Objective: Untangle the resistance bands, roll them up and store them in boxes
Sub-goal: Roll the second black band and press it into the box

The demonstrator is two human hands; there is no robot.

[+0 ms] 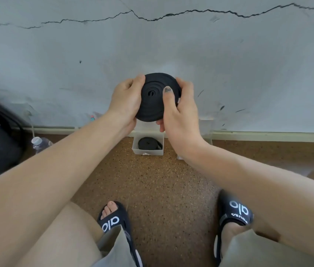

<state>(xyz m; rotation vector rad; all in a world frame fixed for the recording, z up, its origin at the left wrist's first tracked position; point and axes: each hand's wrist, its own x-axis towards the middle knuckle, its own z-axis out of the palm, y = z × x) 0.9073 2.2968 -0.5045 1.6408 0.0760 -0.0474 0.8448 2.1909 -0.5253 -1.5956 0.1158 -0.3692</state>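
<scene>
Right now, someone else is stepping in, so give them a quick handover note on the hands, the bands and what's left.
Left hand and right hand: both grip the rolled black band, held up in front of the wall; right thumb lies across its face.
White box on the floor by the wall already holds another rolled band.
Done: this band is rolled, one is stored.
Left: put the held roll into a box. A second box is not clearly visible from here.

Person seen from above: bare forearms with no sleeves, left hand (126, 102) and right hand (179, 110) ungloved, right thumb tip smudged dark grey, khaki shorts (113, 245) at the knees, and black slide sandals (116, 224) bearing white lettering across the straps.
</scene>
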